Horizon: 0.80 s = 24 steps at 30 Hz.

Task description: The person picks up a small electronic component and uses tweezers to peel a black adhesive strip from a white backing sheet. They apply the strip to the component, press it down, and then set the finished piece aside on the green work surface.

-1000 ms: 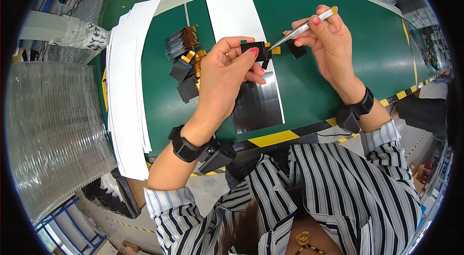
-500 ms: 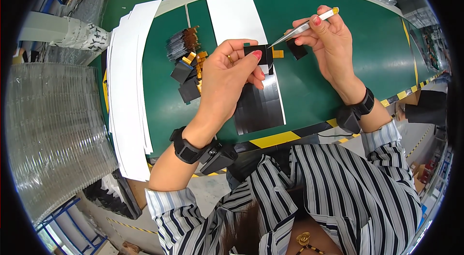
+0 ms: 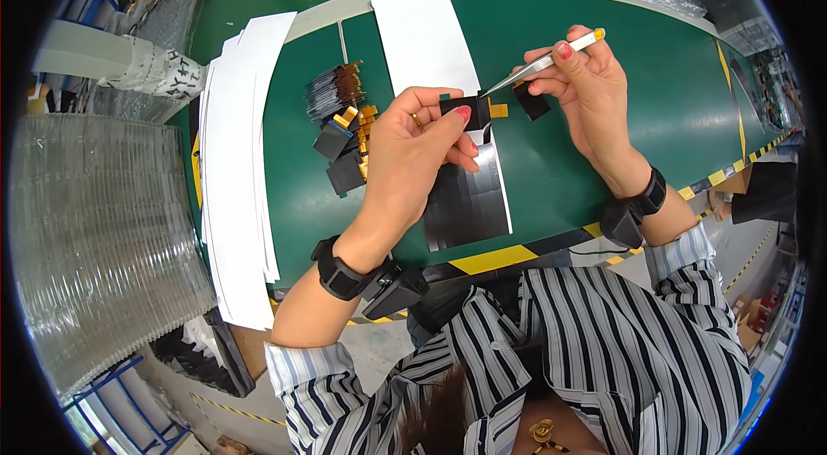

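Note:
A small black flat panel with a gold flex tail [image 3: 459, 115] is pinched between the thumb and fingers of my left hand [image 3: 412, 145]. My right hand [image 3: 594, 97] grips metal tweezers [image 3: 536, 67], whose tips touch the panel's right edge near the gold tail. A dark strip hangs at that edge, just below the tips. Under my left hand lies a white sheet with glossy black strips [image 3: 469, 205]. Another small black panel [image 3: 531, 102] rests on the green mat, partly behind my right fingers.
Left of my left hand lie black panels with gold tails [image 3: 332, 141] and a stack of thin dark pieces [image 3: 334, 90]. Long white sheets [image 3: 239, 171] are piled at the left, beside stacked clear plastic trays [image 3: 103, 239]. Striped yellow-black tape [image 3: 491, 259] runs along the near edge.
The whole view has shifted slightly, so the scene sits a little lower. Both hands keep their grip, and the tweezer tips stay at the panel's right edge.

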Available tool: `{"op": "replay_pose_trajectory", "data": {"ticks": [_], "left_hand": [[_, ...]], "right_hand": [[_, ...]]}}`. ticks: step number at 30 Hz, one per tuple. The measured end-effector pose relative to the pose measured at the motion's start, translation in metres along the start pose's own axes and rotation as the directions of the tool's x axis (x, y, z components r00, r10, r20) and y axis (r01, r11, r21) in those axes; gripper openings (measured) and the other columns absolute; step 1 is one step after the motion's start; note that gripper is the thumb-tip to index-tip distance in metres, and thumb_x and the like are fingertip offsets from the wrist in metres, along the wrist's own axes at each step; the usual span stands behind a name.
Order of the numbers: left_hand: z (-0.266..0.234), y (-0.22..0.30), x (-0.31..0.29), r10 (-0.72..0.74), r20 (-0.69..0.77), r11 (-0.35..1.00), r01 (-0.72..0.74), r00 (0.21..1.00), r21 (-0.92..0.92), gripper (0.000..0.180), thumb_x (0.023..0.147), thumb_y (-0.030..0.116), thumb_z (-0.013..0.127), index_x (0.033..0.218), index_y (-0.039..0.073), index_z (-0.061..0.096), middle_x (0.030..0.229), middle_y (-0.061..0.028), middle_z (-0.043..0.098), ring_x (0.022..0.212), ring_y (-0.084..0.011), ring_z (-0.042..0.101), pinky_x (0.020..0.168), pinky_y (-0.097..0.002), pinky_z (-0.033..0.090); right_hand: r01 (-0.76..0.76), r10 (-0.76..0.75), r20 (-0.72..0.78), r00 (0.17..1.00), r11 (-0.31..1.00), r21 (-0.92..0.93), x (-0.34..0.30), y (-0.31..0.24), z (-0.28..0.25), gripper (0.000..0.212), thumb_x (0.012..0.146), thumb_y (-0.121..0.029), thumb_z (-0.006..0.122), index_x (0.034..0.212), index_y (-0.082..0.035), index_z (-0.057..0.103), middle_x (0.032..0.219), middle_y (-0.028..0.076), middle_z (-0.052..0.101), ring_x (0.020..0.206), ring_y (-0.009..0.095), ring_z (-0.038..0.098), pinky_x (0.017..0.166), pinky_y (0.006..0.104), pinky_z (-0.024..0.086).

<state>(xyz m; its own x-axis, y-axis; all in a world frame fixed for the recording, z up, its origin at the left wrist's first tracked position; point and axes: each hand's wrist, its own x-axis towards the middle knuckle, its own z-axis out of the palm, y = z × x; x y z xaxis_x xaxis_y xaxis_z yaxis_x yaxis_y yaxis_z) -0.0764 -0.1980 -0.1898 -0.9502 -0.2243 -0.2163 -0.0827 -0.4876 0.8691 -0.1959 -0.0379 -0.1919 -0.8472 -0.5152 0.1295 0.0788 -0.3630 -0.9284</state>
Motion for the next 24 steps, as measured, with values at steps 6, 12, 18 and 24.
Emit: {"op": "replay_pose_trajectory", "data": {"ticks": [6,12,18,24], "left_hand": [[0.0001,0.0002,0.0004,-0.005,-0.004,1.0,0.005,1.0,0.002,0.017,0.081,0.002,0.052,0.097,-0.004,0.048,0.067,-0.0068,0.054,0.053,-0.0119,0.055,0.047,-0.0218,0.046],[0.0013,0.0,0.0003,-0.009,-0.004,1.0,0.009,1.0,-0.015,0.016,0.081,0.002,0.052,0.096,-0.004,0.048,0.067,-0.0067,0.053,0.052,-0.0117,0.054,0.047,-0.0218,0.046],[0.0031,-0.0005,-0.0002,-0.039,-0.011,0.999,0.038,0.999,-0.011,0.018,0.08,0.002,0.054,0.096,-0.002,0.047,0.066,-0.0058,0.053,0.051,-0.0108,0.052,0.045,-0.0211,0.043],[-0.0001,0.0001,-0.0009,-0.066,0.006,0.994,0.065,0.998,0.086,0.018,0.078,-0.001,0.056,0.092,0.002,0.045,0.062,-0.0053,0.052,0.047,-0.0098,0.047,0.041,-0.0202,0.035]], "right_hand": [[-0.008,0.008,-0.006,1.0,1.0,0.001,0.0011,0.0007,0.0001,0.014,0.087,-0.01,0.047,0.099,-0.005,0.042,0.088,0.019,0.06,0.076,0.024,0.062,0.061,0.0247,0.052],[-0.009,0.009,-0.013,1.0,1.0,0.001,0.0002,-0.0008,0.0007,0.013,0.087,-0.01,0.047,0.098,-0.005,0.042,0.087,0.019,0.06,0.076,0.023,0.062,0.06,0.025,0.052],[-0.011,0.01,-0.017,1.0,1.0,-0.009,-0.0002,-0.0002,0.0011,0.012,0.087,-0.01,0.047,0.096,-0.006,0.041,0.087,0.019,0.06,0.076,0.024,0.062,0.06,0.0252,0.052],[-0.001,0.002,0.003,1.0,0.999,-0.042,-0.0025,-0.0038,0.0059,0.014,0.087,-0.009,0.048,0.097,-0.005,0.039,0.086,0.019,0.059,0.075,0.024,0.062,0.059,0.0249,0.052]]}}
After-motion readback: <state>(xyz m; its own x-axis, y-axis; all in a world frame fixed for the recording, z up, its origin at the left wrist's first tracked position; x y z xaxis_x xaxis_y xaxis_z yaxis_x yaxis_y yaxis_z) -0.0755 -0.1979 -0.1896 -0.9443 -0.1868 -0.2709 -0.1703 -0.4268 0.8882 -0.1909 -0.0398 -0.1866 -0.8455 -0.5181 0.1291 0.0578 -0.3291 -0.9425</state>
